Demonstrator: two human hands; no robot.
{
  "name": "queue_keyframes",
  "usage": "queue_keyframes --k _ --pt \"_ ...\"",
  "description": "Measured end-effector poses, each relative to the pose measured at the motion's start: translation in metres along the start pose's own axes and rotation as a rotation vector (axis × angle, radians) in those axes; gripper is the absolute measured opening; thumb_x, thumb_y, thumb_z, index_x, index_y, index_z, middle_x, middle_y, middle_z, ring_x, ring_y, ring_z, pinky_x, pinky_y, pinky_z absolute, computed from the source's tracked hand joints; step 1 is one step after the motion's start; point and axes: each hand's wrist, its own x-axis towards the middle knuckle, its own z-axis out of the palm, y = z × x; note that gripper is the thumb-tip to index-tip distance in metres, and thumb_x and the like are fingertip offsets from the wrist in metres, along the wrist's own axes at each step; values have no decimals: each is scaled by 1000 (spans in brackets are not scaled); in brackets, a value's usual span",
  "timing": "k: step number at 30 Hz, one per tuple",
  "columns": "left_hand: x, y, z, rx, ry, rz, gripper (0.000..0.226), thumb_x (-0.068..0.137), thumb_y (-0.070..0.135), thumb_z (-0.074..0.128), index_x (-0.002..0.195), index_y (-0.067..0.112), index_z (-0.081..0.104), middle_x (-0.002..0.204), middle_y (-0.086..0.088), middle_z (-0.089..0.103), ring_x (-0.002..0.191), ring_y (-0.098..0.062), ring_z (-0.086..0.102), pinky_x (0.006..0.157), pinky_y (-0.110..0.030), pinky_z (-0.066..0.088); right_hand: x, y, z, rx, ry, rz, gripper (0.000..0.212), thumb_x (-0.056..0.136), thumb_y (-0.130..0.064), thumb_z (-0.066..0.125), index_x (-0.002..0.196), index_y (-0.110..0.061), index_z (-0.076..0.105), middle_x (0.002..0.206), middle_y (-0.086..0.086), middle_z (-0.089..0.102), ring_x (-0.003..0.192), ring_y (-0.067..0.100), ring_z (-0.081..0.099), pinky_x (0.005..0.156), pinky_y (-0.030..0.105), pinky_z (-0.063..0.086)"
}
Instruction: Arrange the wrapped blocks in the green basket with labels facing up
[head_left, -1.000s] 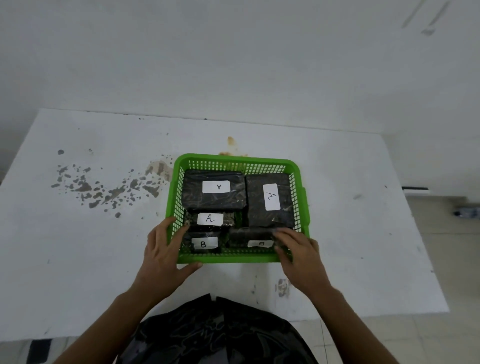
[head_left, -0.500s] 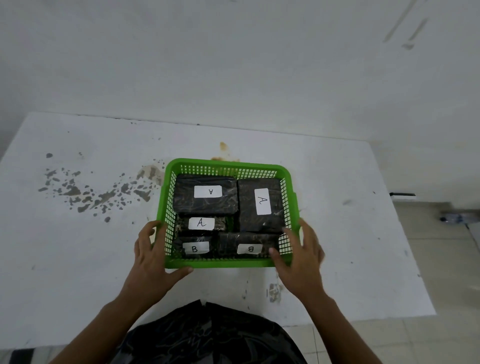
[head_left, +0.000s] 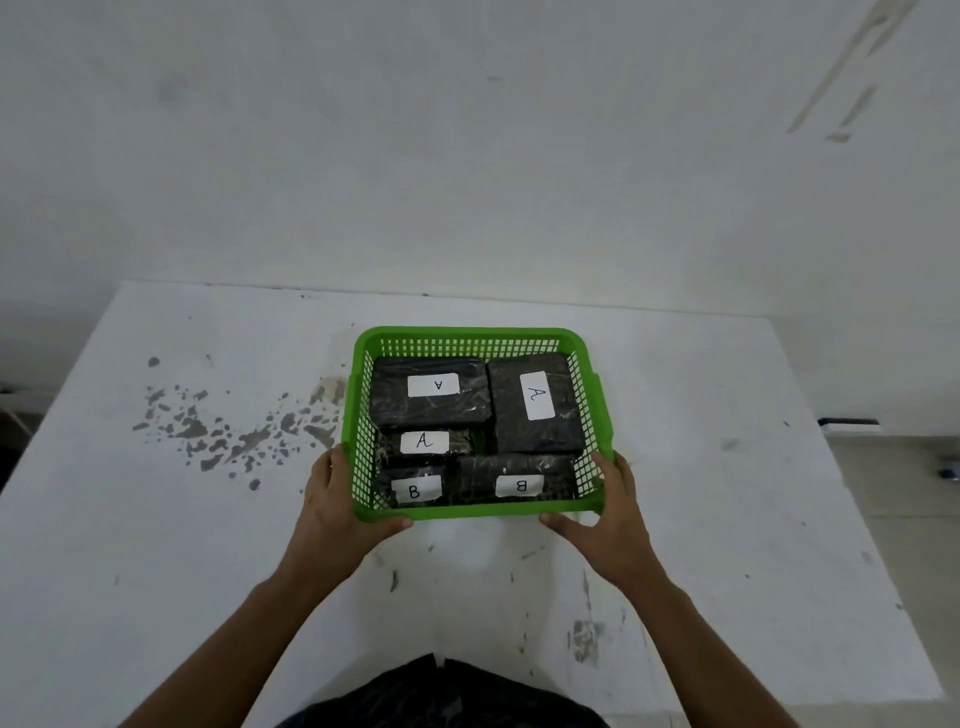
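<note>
The person is wearing a dark, black patterned garment (head_left: 441, 696) at the lap; both forearms are showing bare, sleeveless, without jewellery.

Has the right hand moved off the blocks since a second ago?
Yes. The right hand has left the near-right block and now grips the basket's near right corner from outside, clear of the labels.

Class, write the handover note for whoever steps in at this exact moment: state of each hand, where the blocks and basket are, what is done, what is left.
Left hand: gripping the near left corner of the green basket.
Right hand: gripping the near right corner.
Basket sits on the white table, holding five wrapped blocks.
Done: all five labels face up, three A, two B.
Left: likely nothing but releasing or positioning the basket; the near-right B label reads reversed.
</note>
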Motion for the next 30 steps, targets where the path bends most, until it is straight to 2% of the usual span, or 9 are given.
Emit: queue_keyframes --k 4,8,13,17,20,23,26,28,30 --pt "34 4 -5 11 12 -4 93 58 46 85 130 23 31 123 -1 42 114 -21 41 93 -45 46 34 -13 1 2 16 -22 100 58 -61 78 141 -32 30 140 -15 25 125 3 31 104 31 36" --pt "59 5 -8 13 5 7 95 59 45 85 133 24 30 130 -2 43 117 -21 41 96 -45 45 58 -16 2 -25 22 -14 102 58 -60 78 142 -25 32 152 1 24 134 16 32 108 42 39" --pt "77 7 -8 6 -31 6 99 60 40 85 138 20 27 135 -6 43 120 -27 45 97 -51 46 75 -17 7 -41 19 21 103 60 -53 82 144 -22 31 157 5 18 141 24 27 111 49 36" --pt "77 5 -1 72 -67 -23 109 68 41 80 146 15 9 151 -13 25 135 -34 30 104 -55 39 76 -14 11 -50 6 40 109 59 -56 83 146 -21 27 160 2 14 141 23 30 109 50 38" --pt "74 4 -2 85 -87 -25 111 72 45 76 148 16 0 157 -11 13 143 -30 15 111 -54 30 73 -14 7 -36 3 44 112 61 -59 80 149 -27 17 163 0 7 146 20 20 114 48 30" --pt "73 6 -10 54 -68 34 98 75 40 74 146 14 11 150 -12 27 138 -29 25 108 -54 35 71 -18 2 -125 39 10 102 69 -61 72 148 -26 19 162 6 9 148 22 11 114 55 27" --pt "72 23 -24 83 17 78 83 79 32 72 141 12 22 141 -15 36 129 -31 35 103 -50 39 76 -38 -10 -245 109 -34 83 82 -46 69 145 -16 24 160 11 14 144 31 23 108 60 32" --pt "78 37 -36 118 50 120 80 80 30 71 141 9 24 141 -20 37 128 -35 35 100 -46 36 87 -55 -19 -301 96 -115 70 87 -34 67 143 -13 30 160 12 15 143 32 24 109 58 31" --pt "89 59 -55 155 88 188 80 83 33 68 142 8 21 146 -21 32 134 -33 29 105 -48 31 103 -83 -33 -361 76 -215 60 88 -30 65 139 -14 37 160 12 15 145 32 18 112 57 26"
